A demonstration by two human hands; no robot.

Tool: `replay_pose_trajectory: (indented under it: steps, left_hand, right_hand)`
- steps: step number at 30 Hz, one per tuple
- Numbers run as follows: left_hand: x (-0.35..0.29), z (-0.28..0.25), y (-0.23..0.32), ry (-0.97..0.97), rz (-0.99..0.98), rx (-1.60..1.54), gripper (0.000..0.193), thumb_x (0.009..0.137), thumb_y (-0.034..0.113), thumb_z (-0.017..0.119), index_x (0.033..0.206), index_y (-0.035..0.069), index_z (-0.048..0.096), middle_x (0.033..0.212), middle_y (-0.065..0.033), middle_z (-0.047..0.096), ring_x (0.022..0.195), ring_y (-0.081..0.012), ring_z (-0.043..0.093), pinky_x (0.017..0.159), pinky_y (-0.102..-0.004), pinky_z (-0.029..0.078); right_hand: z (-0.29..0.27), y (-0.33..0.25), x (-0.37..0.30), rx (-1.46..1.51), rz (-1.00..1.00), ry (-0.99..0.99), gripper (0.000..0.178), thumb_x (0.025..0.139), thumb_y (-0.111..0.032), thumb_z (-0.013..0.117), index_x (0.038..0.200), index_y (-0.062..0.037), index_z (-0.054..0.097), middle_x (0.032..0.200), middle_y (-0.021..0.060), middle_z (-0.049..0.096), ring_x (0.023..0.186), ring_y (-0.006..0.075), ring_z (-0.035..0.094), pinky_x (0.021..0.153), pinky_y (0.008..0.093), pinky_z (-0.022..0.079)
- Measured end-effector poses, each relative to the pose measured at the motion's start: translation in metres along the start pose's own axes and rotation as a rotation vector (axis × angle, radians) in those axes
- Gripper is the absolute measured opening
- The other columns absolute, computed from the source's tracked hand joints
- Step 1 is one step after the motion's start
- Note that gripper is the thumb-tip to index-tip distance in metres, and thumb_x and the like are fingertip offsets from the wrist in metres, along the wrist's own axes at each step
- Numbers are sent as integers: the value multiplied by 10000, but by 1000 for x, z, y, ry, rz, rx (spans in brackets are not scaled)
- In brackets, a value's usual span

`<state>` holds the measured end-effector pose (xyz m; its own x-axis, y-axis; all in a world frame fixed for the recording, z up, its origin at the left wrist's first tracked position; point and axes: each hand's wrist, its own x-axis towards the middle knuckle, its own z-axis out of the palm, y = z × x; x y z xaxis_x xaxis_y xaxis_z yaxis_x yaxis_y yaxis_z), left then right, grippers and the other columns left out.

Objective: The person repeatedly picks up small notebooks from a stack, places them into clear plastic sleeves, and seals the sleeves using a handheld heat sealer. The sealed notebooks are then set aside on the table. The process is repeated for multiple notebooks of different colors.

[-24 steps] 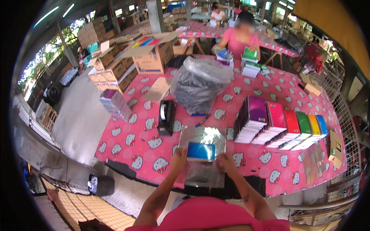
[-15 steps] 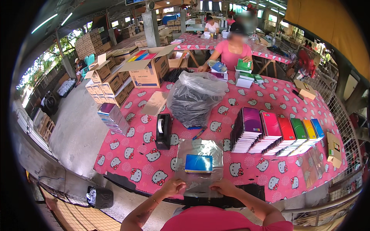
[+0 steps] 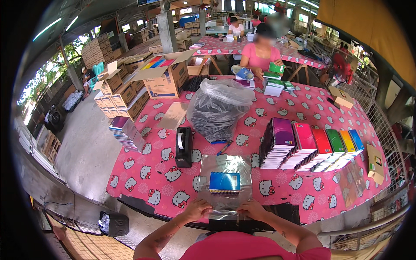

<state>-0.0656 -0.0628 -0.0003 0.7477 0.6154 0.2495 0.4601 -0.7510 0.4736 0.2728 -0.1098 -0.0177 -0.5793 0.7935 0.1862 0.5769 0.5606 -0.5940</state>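
A clear plastic bag lies on the table in front of me. Inside or beneath its film rests a blue spiral notebook, perhaps a small stack of them, with the wire edge toward me. My left hand pinches the bag's near edge at its left corner. At the right corner of that same edge, my right hand is closed on the film. Just beyond the bag lie a blue pen and a black tape dispenser.
Stacked notebooks in several colours stand to the right. A large plastic sack with dark contents sits mid-table, cartons at the back left. More notebooks are piled at the left edge. Across the table, a co-worker handles green notebooks.
Both my hands keep hold of the bag's near edge, which has come up slightly away from me. The co-worker's hand has moved in to the green notebooks.
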Motion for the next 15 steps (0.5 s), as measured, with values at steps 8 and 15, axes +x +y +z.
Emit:
replay_pose_trajectory:
  steps: [8,15]
  left_hand:
    - [-9,5,-10,-32,-97,-10,199,820,129,745,1015,130,702,886,-48,674,822,-283,648,742,-422,527]
    - [2,-4,10,-110,-228,9,184,822,145,711,1005,124,718,916,-97,701,840,-309,676,747,-428,546]
  right_hand:
    - [-2,-29,13,-105,134,96,203,946,-290,633,1045,-127,700,925,90,707,870,314,673,773,431,517]
    - [-16,-34,9,-69,317,-154,230,927,-326,648,1041,-132,695,1004,100,685,856,342,676,763,452,530]
